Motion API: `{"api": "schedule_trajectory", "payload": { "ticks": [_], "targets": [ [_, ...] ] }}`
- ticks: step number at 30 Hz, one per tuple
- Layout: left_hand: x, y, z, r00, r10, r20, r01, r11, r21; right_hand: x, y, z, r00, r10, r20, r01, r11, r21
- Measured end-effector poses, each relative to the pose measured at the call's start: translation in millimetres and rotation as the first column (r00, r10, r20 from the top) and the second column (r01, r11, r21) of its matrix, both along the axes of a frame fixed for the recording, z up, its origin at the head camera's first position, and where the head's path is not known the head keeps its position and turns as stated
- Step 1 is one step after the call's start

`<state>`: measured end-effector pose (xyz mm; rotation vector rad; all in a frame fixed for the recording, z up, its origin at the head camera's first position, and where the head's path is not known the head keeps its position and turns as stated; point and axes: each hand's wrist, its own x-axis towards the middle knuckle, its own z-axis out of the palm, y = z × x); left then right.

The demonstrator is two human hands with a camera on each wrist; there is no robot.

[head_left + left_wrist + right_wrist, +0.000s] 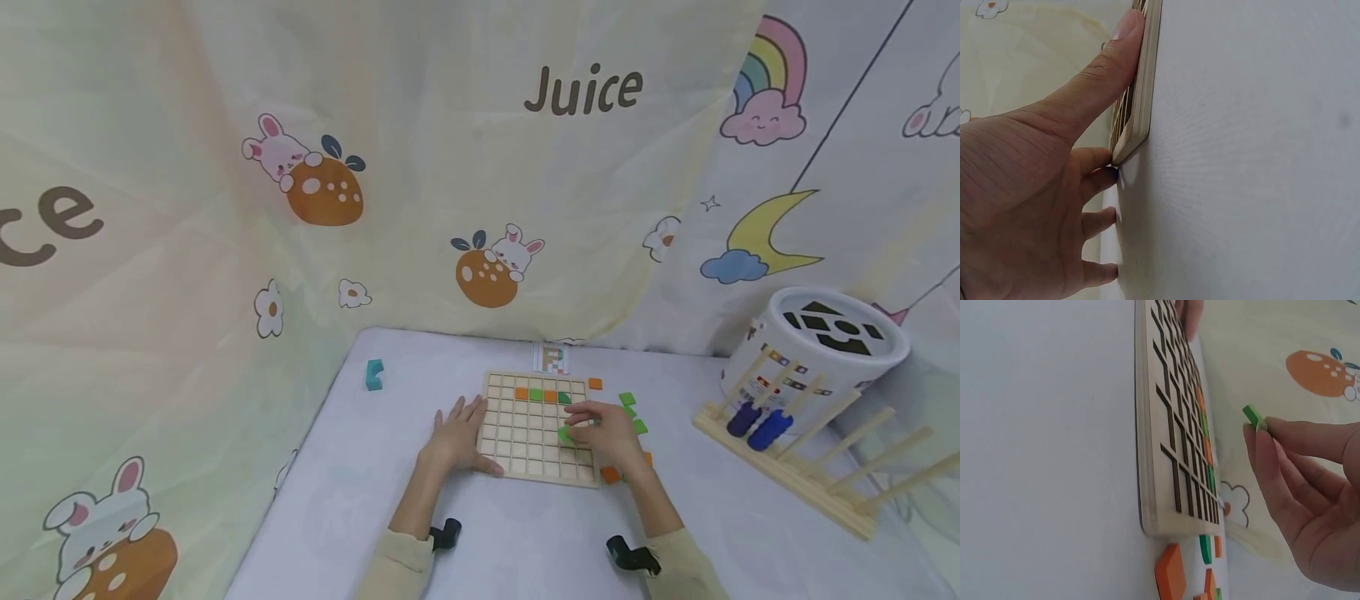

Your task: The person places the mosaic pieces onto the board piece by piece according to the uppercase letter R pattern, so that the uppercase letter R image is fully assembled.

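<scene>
A wooden grid board (pixel 525 450) lies on the white table, with a row of orange and green tiles (pixel 551 397) set near its far edge. At its left side rests my left hand (pixel 454 437), fingers spread on the table and thumb on the near left corner, as the left wrist view (pixel 1029 187) also shows. Above the board's right part, my right hand (pixel 609 433) pinches a light green tile (pixel 1254 416) between thumb and fingertips. In the right wrist view this tile is raised clear of the grid.
Loose green and orange tiles (pixel 611 475) lie right of the board. Behind it is a small pattern card (pixel 553 358). A teal block (pixel 374 375) sits at far left. On the right stand a wooden peg rack (pixel 787 475) with blue beads and a white bucket (pixel 813 358).
</scene>
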<state>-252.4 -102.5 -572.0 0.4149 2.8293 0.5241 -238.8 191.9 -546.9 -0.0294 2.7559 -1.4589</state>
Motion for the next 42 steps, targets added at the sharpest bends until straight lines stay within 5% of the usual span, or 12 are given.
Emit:
{"api": "schedule_trajectory", "payload": {
  "ticks": [11, 32, 42],
  "targets": [
    [1.5, -0.8, 3.1, 1.0, 0.005, 0.006, -0.005, 1.0, 0.017, -22.6, -22.5, -14.2, 0.999, -0.046, 0.014, 0.048, 0.986, -0.162],
    [-1.5, 0.3, -1.8, 1.0, -0.013, -0.007, 0.013, 1.0, 0.01, -61.6, -64.8, -29.0, 0.998, -0.053, -0.027, 0.053, 0.998, -0.03],
    [-1.0, -0.7, -2.8, 1.0, -0.002, 0.016, 0.002, 1.0, -0.001, -68.9, -76.5, -34.5, 0.997, -0.032, -0.077, 0.035, 0.998, 0.045]
  ]
}}
